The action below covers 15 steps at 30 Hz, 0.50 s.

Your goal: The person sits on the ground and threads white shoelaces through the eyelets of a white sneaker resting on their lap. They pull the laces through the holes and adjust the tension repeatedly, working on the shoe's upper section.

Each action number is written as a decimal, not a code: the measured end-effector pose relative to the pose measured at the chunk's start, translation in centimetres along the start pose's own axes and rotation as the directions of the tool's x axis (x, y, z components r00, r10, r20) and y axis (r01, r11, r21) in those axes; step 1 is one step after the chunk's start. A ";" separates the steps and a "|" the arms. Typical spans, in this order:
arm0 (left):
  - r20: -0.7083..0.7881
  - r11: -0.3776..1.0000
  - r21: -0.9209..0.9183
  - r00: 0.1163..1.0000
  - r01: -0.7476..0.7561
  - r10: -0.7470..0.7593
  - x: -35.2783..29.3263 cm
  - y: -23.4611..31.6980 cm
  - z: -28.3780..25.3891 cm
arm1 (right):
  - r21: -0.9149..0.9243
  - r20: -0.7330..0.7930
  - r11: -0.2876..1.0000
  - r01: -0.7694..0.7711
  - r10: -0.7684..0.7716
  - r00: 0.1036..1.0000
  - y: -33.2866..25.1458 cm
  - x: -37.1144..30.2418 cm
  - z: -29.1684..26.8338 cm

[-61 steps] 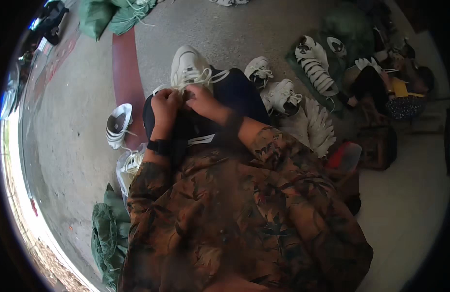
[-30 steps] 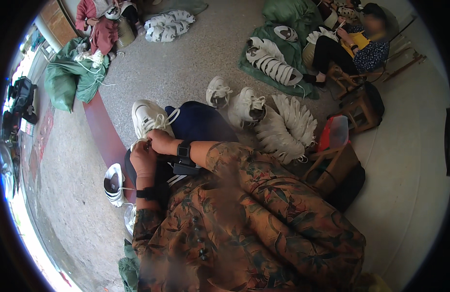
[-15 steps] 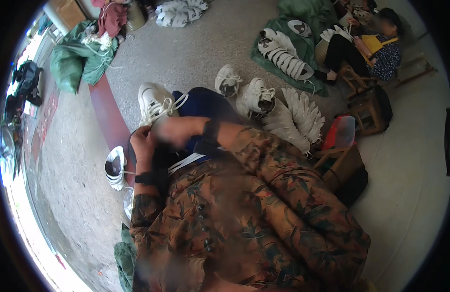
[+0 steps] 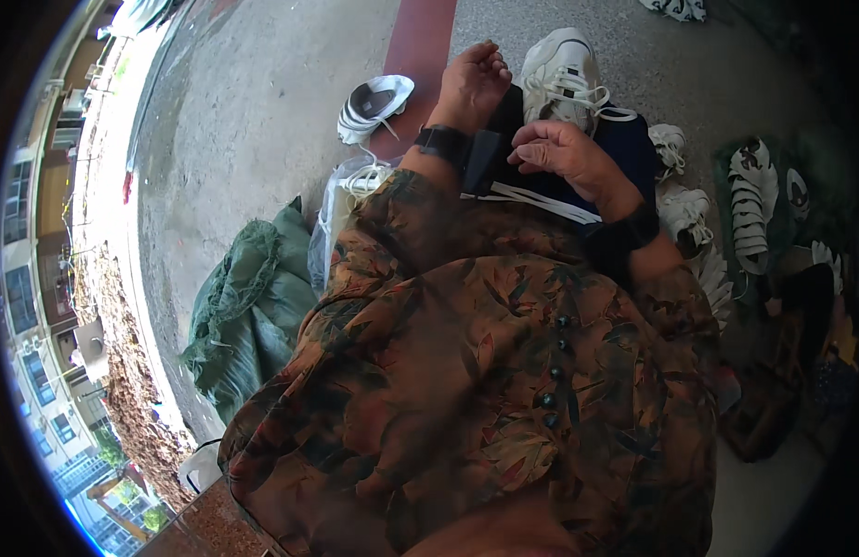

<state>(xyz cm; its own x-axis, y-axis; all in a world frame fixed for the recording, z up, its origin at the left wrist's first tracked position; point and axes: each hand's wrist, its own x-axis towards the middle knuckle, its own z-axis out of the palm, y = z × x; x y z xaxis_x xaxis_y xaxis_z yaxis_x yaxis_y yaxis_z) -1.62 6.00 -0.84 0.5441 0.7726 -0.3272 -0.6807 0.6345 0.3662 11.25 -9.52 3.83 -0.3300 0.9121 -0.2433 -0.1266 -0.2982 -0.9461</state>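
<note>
A white sneaker (image 4: pixel 561 70) with white laces rests at my dark-blue-covered lap, its toe pointing away. My left hand (image 4: pixel 474 88) is raised left of it, fingers curled in; what they hold, if anything, is hidden. My right hand (image 4: pixel 568 158) is just nearer than the shoe's laced opening, fingers loosely bent, with a gap to the thumb and nothing visible between. A lace loop (image 4: pixel 620 113) trails off the sneaker's right side. Loose white laces (image 4: pixel 545 201) lie across my lap below both hands.
To the left, another white shoe (image 4: pixel 374 104) lies on the floor near a clear bag (image 4: pixel 332 218) with white laces and a green sack (image 4: pixel 253 306). More white shoes (image 4: pixel 684 213) stand to my right, with strappy white shoe pieces (image 4: pixel 749 204) farther right.
The view has swung left, bringing the green sack and the bright outdoors into sight. My hands, close together at the sneaker's laces before, have come apart, the left one outward.
</note>
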 end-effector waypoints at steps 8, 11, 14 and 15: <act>0.182 0.444 0.782 0.841 -0.439 0.510 -0.9 -1.8 0.6 | 0.405 0.067 0.906 -0.124 0.106 0.992 0.6 0.9 4.4; 0.713 -0.501 0.700 0.539 -0.509 0.449 -1.4 -2.4 0.7 | 0.456 0.062 0.878 -0.146 0.132 0.989 1.2 0.7 4.2; 0.767 -0.698 0.558 0.599 -0.449 0.228 -2.3 -2.4 0.6 | 0.487 0.039 0.864 -0.128 0.125 0.991 1.5 0.5 4.5; 0.782 -0.667 0.569 0.568 -0.480 0.258 -2.2 -2.5 0.3 | 0.497 0.037 0.860 -0.117 0.114 0.993 1.5 0.6 4.7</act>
<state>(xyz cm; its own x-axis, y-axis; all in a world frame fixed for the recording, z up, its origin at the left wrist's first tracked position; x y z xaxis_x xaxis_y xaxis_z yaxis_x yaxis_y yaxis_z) -0.99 2.70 -0.81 0.5168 0.6209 0.5895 0.4723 -0.7810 0.4085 6.43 -10.77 3.25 -0.3765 0.8612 -0.3414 -0.5349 -0.5030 -0.6789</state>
